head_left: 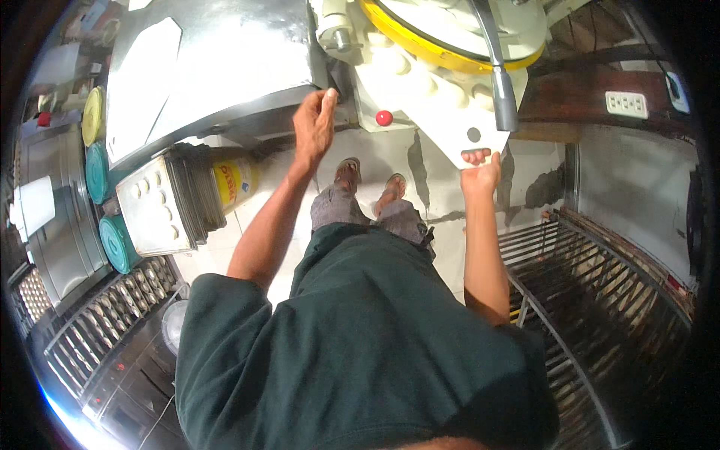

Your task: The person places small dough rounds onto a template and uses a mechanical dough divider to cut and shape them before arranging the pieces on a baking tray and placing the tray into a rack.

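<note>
So we've got our right hand point(480, 171) hooked onto the pointed near end of a white plate point(448, 133), fingers curled in its cut-out slot and thumb up along the edge. The plate sits up front, right of centre, its far part running under a round press-looking machine with a yellow rim point(420, 46). Pale dough balls point(451, 95) sit on it, bunched up near that rim. A lever with a grey grip point(505, 97) hangs over the plate's right side, and there's a red knob point(384, 118) just left of it.

Our left hand point(315, 124) is up by the corner of the shiny metal surface point(225, 75), loosely curled with thumb and fingertips close together. Honestly we can't tell if it's pinching anything.

Over to our left, below that surface, there's a stack of dark-edged trays point(145, 217), the outer one with little pale pieces on it, right beside a yellow bucket point(234, 181). Slatted metal rack point(570, 285) on our right.
</note>
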Demonstrator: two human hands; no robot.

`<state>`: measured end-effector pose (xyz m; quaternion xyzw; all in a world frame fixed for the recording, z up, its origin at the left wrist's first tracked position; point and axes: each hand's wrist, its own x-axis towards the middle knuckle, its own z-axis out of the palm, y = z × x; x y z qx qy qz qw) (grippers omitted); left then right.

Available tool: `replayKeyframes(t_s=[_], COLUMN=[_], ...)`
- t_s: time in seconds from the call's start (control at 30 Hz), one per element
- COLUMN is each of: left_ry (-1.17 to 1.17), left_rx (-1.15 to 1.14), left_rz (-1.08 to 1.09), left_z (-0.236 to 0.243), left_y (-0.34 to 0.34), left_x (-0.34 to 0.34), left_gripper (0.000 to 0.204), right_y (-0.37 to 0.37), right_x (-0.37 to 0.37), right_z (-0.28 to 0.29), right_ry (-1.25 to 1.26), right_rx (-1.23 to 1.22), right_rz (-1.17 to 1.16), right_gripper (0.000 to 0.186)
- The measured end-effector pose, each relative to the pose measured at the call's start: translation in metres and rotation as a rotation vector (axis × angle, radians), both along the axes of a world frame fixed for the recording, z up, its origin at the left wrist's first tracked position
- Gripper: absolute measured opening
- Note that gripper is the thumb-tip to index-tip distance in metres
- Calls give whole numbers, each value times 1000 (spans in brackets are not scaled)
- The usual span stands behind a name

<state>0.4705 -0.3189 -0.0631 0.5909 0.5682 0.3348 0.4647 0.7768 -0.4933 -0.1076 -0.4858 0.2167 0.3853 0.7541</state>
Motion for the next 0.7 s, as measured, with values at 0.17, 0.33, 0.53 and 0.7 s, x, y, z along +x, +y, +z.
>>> replayKeyframes(t_s=[0.17, 0.33, 0.53, 0.7], left_ry=[-594, -684, -717, -819], left_rx=[-577, -745, -905, -896], left_rz=[182, 62, 111, 322], left_z=[-47, -38, -33, -23], left_y=[-27, -30, -128, -177], left_x=[26, 52, 50, -3], left_gripper=[62, 63, 78, 67], right_y=[-113, -200, -235, -218], right_x=[1, 23, 71, 70], right_z=[24, 61, 30, 11], right_ry=[41, -14, -262, -276], right_rx=[-38, -250, -701, -660], right_rz=[98, 159, -127, 28], right_gripper=[39, 47, 45, 47])
